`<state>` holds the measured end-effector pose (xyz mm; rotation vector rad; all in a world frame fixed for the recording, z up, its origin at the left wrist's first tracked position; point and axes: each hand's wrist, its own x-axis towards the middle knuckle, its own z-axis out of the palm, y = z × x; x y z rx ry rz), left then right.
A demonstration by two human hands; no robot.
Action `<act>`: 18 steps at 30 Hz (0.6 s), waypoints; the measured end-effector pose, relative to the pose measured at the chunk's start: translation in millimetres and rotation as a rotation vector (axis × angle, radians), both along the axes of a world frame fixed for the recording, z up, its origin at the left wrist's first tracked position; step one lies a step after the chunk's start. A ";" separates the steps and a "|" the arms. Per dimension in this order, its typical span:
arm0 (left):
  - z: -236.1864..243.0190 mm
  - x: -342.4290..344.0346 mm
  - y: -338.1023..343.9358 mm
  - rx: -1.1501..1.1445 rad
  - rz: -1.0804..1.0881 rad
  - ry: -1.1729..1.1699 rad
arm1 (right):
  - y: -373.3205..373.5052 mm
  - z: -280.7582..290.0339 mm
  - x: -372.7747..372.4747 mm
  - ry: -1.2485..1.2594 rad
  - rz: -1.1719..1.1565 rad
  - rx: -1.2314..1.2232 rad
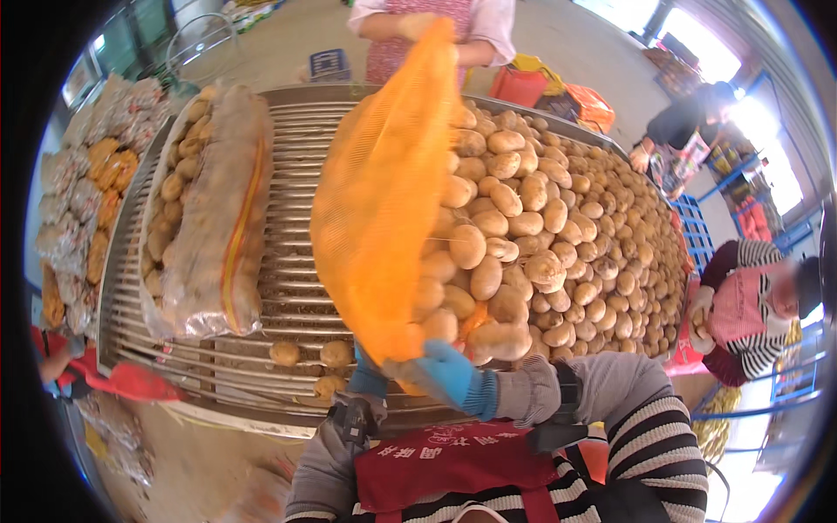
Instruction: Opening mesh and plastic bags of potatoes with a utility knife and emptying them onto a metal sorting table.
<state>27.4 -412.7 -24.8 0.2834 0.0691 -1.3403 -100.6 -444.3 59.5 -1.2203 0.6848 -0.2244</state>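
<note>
An orange mesh bag (pixel 375 200) stretches upright over the slatted metal table, with potatoes showing dimly through its weave. Its upper end is held by a person (pixel 418 39) across the table. At the near lower corner of the bag, my right hand (pixel 449 375) in a blue and grey glove is closed on the mesh. My left hand (pixel 367 379), also in a blue glove, is just left of that corner, its fingers hidden behind the bag's edge. Against the bag's right side lies a large heap of potatoes (pixel 558 218). Several loose potatoes (pixel 336 353) rest on the slats near my left hand.
A clear plastic sack of potatoes (pixel 214 218) lies on the left of the slatted table (pixel 296 200). Filled bags (pixel 78 200) are stacked beyond the left edge. Two other people (pixel 689 122) are at the right side. A red crate (pixel 513 85) stands behind the table.
</note>
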 end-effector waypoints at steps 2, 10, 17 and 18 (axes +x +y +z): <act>-0.9 12.5 9.5 0.026 0.008 -0.015 | 8.2 21.8 24.3 -0.012 0.018 -0.135; -5.9 54.3 52.0 0.229 0.126 -0.165 | 50.6 125.7 112.8 -0.129 -0.042 0.345; -4.6 100.3 61.5 0.372 0.263 -0.312 | 43.5 94.0 130.5 -0.308 0.109 0.379; -4.4 101.4 62.0 0.385 0.274 -0.331 | 38.5 92.2 130.9 -0.318 0.101 0.380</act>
